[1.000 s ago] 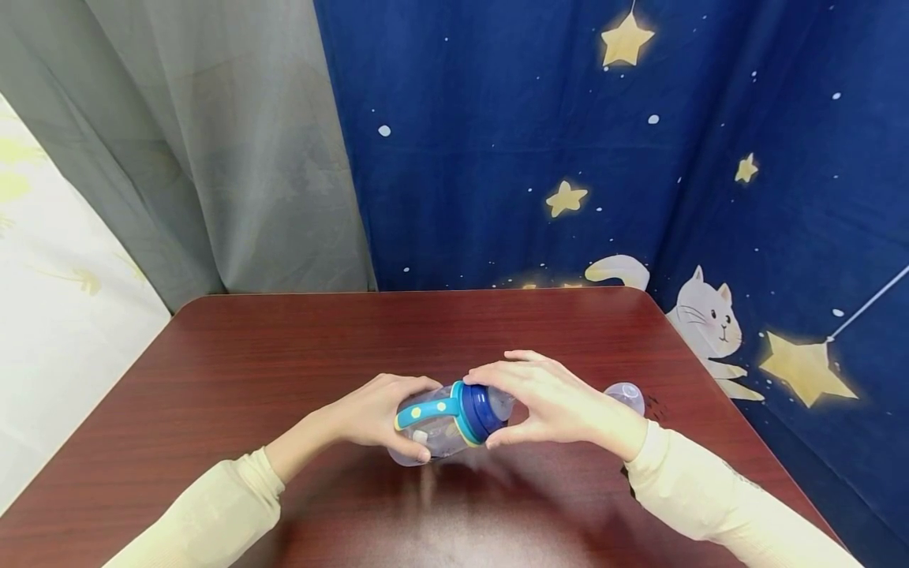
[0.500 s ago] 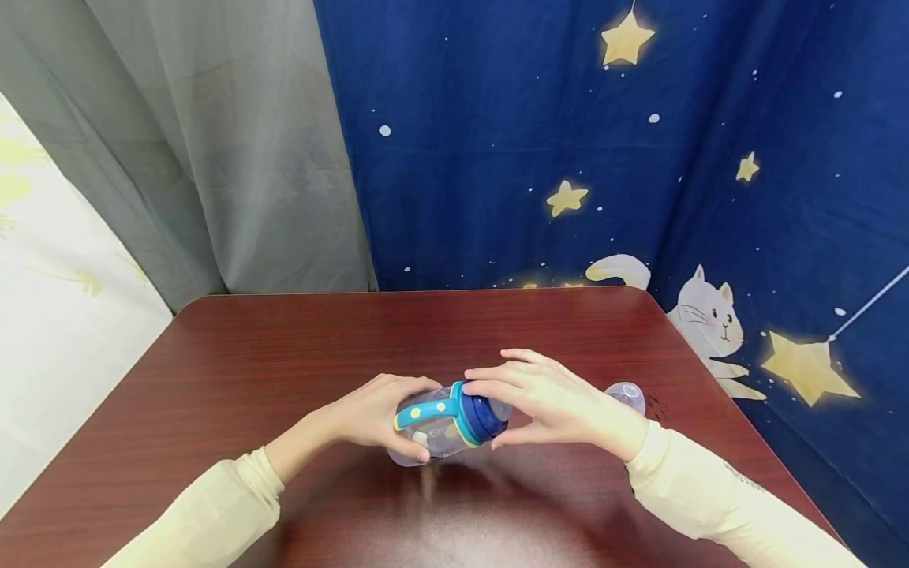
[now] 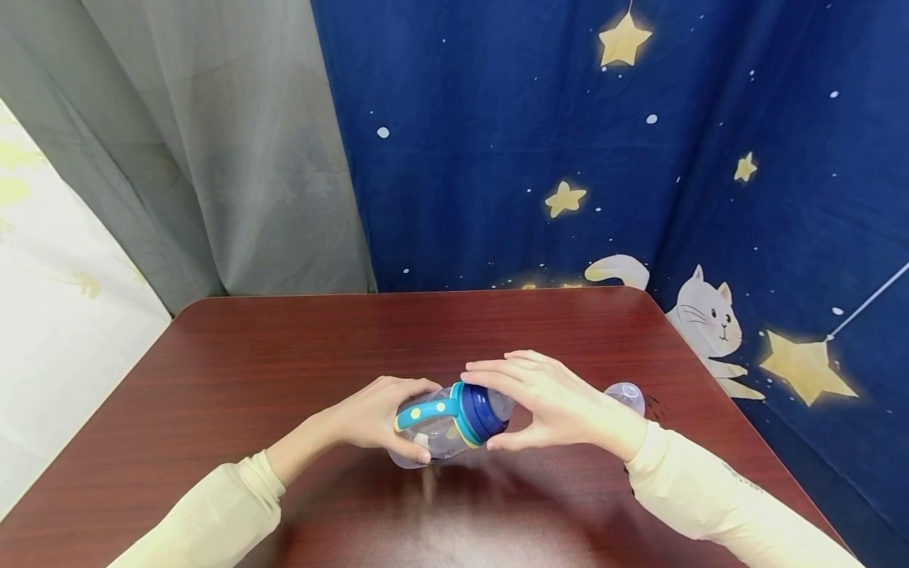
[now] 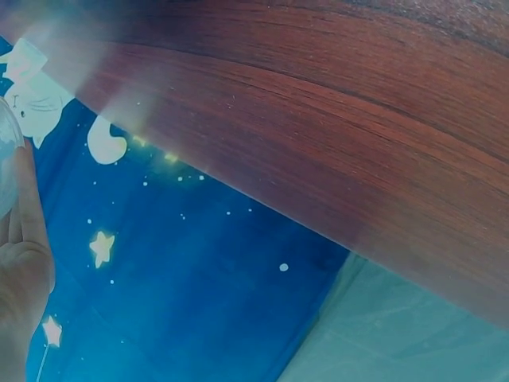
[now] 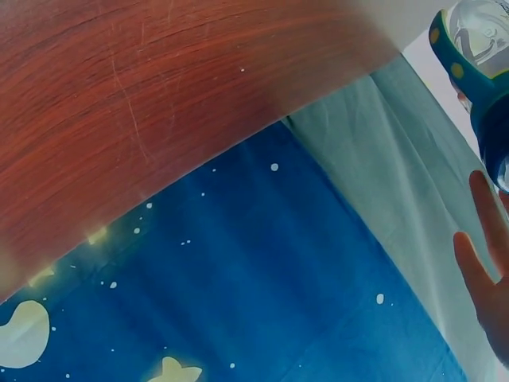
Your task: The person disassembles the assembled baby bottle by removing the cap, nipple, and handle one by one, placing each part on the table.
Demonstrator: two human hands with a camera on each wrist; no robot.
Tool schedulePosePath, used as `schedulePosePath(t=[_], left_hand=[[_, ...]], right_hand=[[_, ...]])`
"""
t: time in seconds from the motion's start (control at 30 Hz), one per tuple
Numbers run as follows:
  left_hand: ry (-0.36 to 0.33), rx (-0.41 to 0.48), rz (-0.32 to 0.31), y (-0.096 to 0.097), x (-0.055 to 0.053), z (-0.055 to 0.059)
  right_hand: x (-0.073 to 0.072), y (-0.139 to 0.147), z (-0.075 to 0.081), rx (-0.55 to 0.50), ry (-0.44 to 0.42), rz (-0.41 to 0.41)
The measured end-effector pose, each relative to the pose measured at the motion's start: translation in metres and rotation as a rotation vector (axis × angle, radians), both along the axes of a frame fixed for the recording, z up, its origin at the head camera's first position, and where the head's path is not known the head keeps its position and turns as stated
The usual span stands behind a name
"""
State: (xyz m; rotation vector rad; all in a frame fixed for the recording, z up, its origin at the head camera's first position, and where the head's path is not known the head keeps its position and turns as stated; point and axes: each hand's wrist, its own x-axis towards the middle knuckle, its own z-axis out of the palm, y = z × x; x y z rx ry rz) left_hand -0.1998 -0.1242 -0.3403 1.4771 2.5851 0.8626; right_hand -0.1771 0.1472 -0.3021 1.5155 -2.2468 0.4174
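A clear baby bottle [image 3: 443, 446] with a blue collar, a translucent top and turquoise handles with yellow dots lies tilted over the table, its top toward the right. My left hand [image 3: 379, 414] grips the bottle's body, the thumb on the near side. My right hand [image 3: 550, 402] spans the blue collar, index finger over its far side and thumb at its near side; the other fingers are spread. In the right wrist view the collar [image 5: 495, 131] shows above the spread fingers. The left wrist view catches only a part of the left hand [image 4: 24, 270] beside the clear bottle.
Behind the right wrist, a clear dome-shaped cap [image 3: 626, 396] sits on the dark red wooden table [image 3: 341, 331]. A grey curtain [image 3: 256, 158] and a blue star-patterned curtain [image 3: 483, 158] hang along the table's far edge.
My right hand slid slightly right along the bottle's top, then came back over the blue collar. My left hand and the bottle stay almost in place.
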Motion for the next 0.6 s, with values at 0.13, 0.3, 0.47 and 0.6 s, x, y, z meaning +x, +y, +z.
schedulePosePath(t=[0.13,0.3,0.47,0.6], left_hand=[[0.001,0.005,0.003,0.0002,0.0004,-0.0001],[0.023,0.002,0.005,0.0002,0.0006,0.0003],[0.021,-0.006,0.004,-0.0001,0.0014,0.0013],[0.016,-0.01,0.004,-0.0004,0.002,0.0016]], right_hand=[[0.003,0.0,0.0008,-0.041,-0.021,-0.072],[0.0057,0.0004,0.002,-0.036,-0.058,-0.132],[0.0067,0.0011,0.001,0.001,-0.079,-0.164],[0.0069,0.0009,0.0011,0.019,-0.087,-0.17]])
